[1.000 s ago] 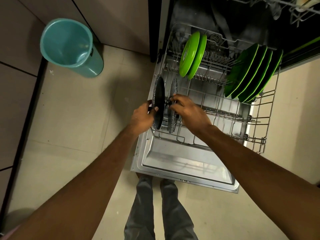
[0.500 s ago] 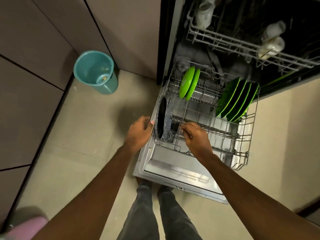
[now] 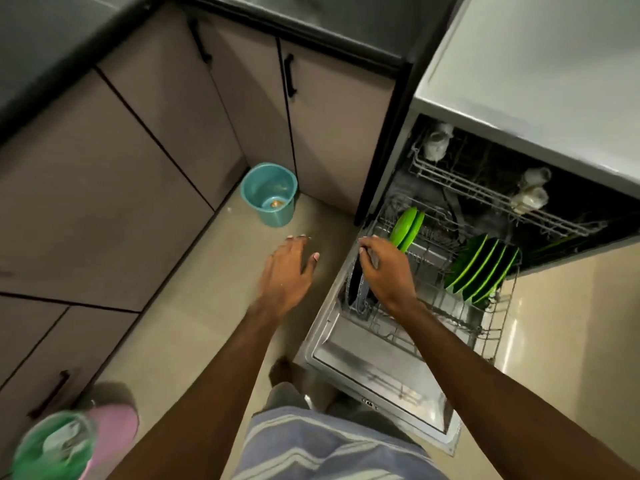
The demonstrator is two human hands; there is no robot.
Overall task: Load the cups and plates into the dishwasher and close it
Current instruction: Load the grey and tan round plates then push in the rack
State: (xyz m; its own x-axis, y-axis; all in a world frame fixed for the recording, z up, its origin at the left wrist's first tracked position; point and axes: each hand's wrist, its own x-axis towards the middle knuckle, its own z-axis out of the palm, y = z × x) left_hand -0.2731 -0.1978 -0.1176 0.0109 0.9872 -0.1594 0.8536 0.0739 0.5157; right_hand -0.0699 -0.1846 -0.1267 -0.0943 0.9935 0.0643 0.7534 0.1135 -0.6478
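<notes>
The dishwasher stands open with its door (image 3: pixel 377 379) folded down and the lower rack (image 3: pixel 491 334) pulled out. Two dark plates (image 3: pixel 355 289) stand on edge at the rack's left end. Two green plates (image 3: pixel 405 226) stand behind them, and several more green plates (image 3: pixel 481 268) lean at the right. White cups (image 3: pixel 530 194) sit in the upper rack (image 3: pixel 485 195). My right hand (image 3: pixel 384 268) hovers over the dark plates with fingers curled at their top edge; whether it grips them is unclear. My left hand (image 3: pixel 287 268) is open over the floor, left of the rack, holding nothing.
A teal bucket (image 3: pixel 270 194) stands on the floor in the cabinet corner. Beige cabinets with black handles (image 3: pixel 290 75) run along the left and back. A green and pink object (image 3: pixel 65 445) is blurred at the bottom left. Tiled floor lies between cabinets and dishwasher.
The view has risen and pulled back. My left hand has let go of the dark plate and moved left, off the rack. My right hand has shifted up to the plates' top edge.
</notes>
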